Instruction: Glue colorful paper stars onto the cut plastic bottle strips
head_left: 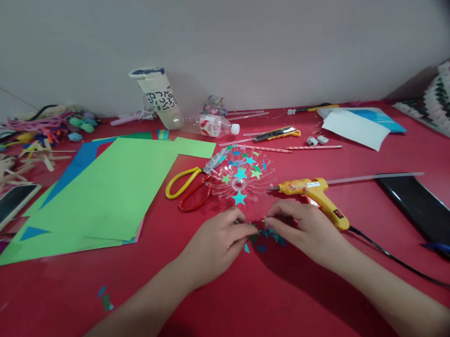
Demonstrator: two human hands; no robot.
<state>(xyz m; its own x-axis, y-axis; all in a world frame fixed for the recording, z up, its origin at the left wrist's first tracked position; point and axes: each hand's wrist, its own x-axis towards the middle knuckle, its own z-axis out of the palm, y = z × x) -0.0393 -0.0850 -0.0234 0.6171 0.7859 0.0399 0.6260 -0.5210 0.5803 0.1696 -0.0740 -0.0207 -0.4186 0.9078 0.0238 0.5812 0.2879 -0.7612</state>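
Just above the red table, my left hand point(222, 242) has its thumb and fingers pinched together beside a small pile of blue and green paper stars point(272, 236). What lies between those fingers is too small to make out. From the other side my right hand point(307, 229) pinches a tiny yellow-green piece, apparently a paper star point(263, 220). Beyond both hands sits a splayed clear plastic piece point(262, 183), dotted with stars. Scissors point(193, 187) with one yellow and one red handle touch its left side. A yellow hot glue gun point(322, 195) lies by my right hand.
Green paper sheets point(120, 187) cover the left. A tilted paper cup point(157, 95), a plastic bottle point(212, 126) and a box cutter point(278, 134) lie toward the wall. The glue gun's cord point(387, 257) runs right, below a black case point(424, 211).
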